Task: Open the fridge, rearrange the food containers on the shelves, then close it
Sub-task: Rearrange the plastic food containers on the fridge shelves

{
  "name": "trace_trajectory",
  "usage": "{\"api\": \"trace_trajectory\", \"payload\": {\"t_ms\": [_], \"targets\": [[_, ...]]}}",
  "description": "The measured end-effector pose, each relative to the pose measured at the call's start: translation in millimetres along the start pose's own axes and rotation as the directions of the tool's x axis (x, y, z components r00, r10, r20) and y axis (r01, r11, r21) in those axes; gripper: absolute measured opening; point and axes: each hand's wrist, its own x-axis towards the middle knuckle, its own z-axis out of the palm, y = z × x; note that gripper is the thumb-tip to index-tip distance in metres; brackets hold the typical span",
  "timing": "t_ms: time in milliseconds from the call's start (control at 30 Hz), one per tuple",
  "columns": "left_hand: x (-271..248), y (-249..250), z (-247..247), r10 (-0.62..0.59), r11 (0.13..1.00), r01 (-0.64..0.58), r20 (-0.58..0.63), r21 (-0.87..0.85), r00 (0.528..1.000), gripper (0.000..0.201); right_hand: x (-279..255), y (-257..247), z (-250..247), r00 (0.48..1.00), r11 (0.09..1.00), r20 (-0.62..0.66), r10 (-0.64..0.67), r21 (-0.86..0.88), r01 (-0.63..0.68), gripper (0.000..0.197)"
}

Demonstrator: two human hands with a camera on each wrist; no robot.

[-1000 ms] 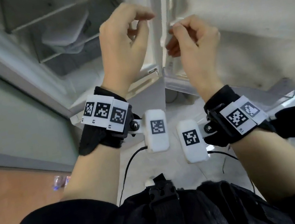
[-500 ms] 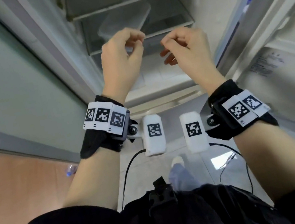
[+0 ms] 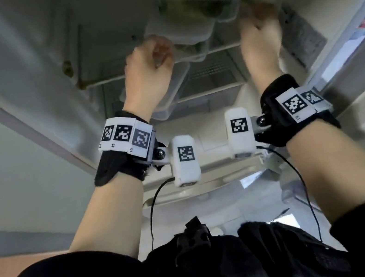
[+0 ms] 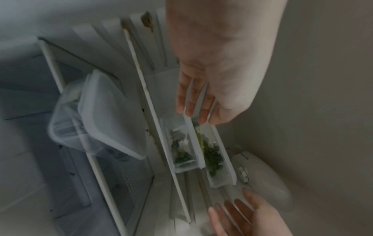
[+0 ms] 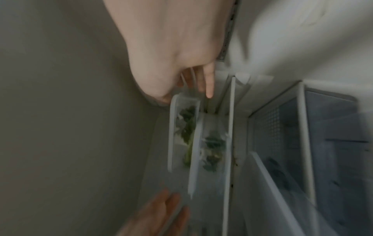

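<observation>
Two clear lidded containers of greens are stacked on the fridge's upper shelf (image 3: pixel 103 81): the top container (image 3: pixel 200 8) on the lower container (image 3: pixel 183 40). My left hand (image 3: pixel 150 56) is raised at the stack's left end and my right hand (image 3: pixel 257 27) at its right end. From the left wrist, the left hand's fingers (image 4: pixel 193 108) lie straight with their tips at the containers' near end, and the right hand (image 4: pixel 232 212) is open at the far end. Whether either hand touches the stack is lost in blur.
A third clear container (image 4: pixel 105 115) lies on the shelf below, also seen in the head view (image 3: pixel 177 85). A thermostat dial (image 4: pixel 243 174) sits on the wall past the stack. The open door (image 3: pixel 352 30) stands at the right, and a grey wall (image 3: pixel 11 168) at the left.
Both hands rose and spread apart, from close together in front of the fridge to either end of the stacked containers. The head view tilted up to the upper shelf.
</observation>
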Motion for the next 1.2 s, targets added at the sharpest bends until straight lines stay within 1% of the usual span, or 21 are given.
{"api": "trace_trajectory", "payload": {"t_ms": [33,100,133,200,267,333,433,500,567,600,633,700,767,833,900,967,1067,1133,1200], "targets": [[7,0,1,0.006,1.0,-0.006,0.01,-0.006,1.0,0.026,13,-3,2,1.0,1.0,0.006,0.01,0.001,-0.01,0.028],[21,-2,3,0.019,1.0,-0.019,0.028,-0.002,0.999,0.027,37,-8,8,0.998,0.997,0.013,0.068,-0.036,-0.068,0.042],[28,-2,5,0.023,1.0,-0.024,0.043,0.006,0.999,0.025,44,-12,10,0.992,0.992,0.042,0.115,-0.052,-0.113,0.05],[42,-3,9,0.036,0.999,-0.038,0.085,0.013,0.996,0.025,54,-16,15,0.974,0.98,0.11,0.2,-0.044,-0.196,0.055],[52,-4,12,0.042,0.999,-0.04,0.128,-0.015,0.991,0.029,57,-20,19,0.941,0.952,0.158,0.298,0.025,-0.305,0.05],[59,-7,15,0.033,0.999,-0.033,0.177,0.0,0.984,0.035,62,-22,23,0.917,0.923,0.195,0.348,0.1,-0.371,0.037],[65,-13,16,0.02,0.999,-0.027,0.247,0.028,0.969,0.037,65,-24,25,0.91,0.884,0.173,0.376,0.229,-0.408,0.023],[68,-18,16,0.041,0.998,-0.052,0.258,0.035,0.965,0.039,62,-25,23,0.912,0.85,0.167,0.374,0.332,-0.409,0.021],[68,-16,17,0.059,0.998,-0.065,0.249,0.017,0.967,0.028,56,-28,21,0.918,0.827,0.182,0.351,0.399,-0.395,0.023],[68,-13,16,0.048,0.999,-0.045,0.249,-0.018,0.967,0.023,50,-30,19,0.919,0.818,0.187,0.348,0.418,-0.395,0.025],[65,-7,14,0.016,0.997,0.003,0.244,-0.077,0.97,0.027,44,-33,16,0.918,0.803,0.191,0.347,0.444,-0.396,0.025],[61,5,9,-0.047,0.971,0.098,0.233,-0.216,0.971,0.034,28,-40,9,0.926,0.774,0.206,0.316,0.509,-0.377,0.018],[55,17,2,-0.074,0.94,0.135,0.199,-0.312,0.977,0.046,9,-46,1,0.937,0.744,0.224,0.268,0.57,-0.349,0.013],[49,26,-1,-0.076,0.917,0.151,0.21,-0.368,0.975,0.058,-9,-47,-7,0.938,0.738,0.249,0.241,0.581,-0.344,0.01],[41,30,-1,-0.08,0.873,0.193,0.26,-0.447,0.962,0.057,-24,-44,-15,0.932,0.766,0.288,0.222,0.539,-0.349,0.008],[26,32,0,-0.073,0.817,0.227,0.295,-0.53,0.953,0.055,-39,-39,-22,0.921,0.789,0.322,0.221,0.496,-0.362,0.011],[0,28,6,-0.119,0.722,0.284,0.29,-0.631,0.949,0.046,-60,-26,-35,0.904,0.788,0.345,0.254,0.468,-0.4,0.021],[-20,21,11,-0.181,0.692,0.335,0.297,-0.639,0.938,0.043,-77,-13,-46,0.886,0.773,0.353,0.301,0.453,-0.443,0.022],[-40,15,16,-0.234,0.692,0.388,0.319,-0.608,0.918,0.036,-96,3,-58,0.864,0.77,0.396,0.312,0.427,-0.474,0.02]]}}
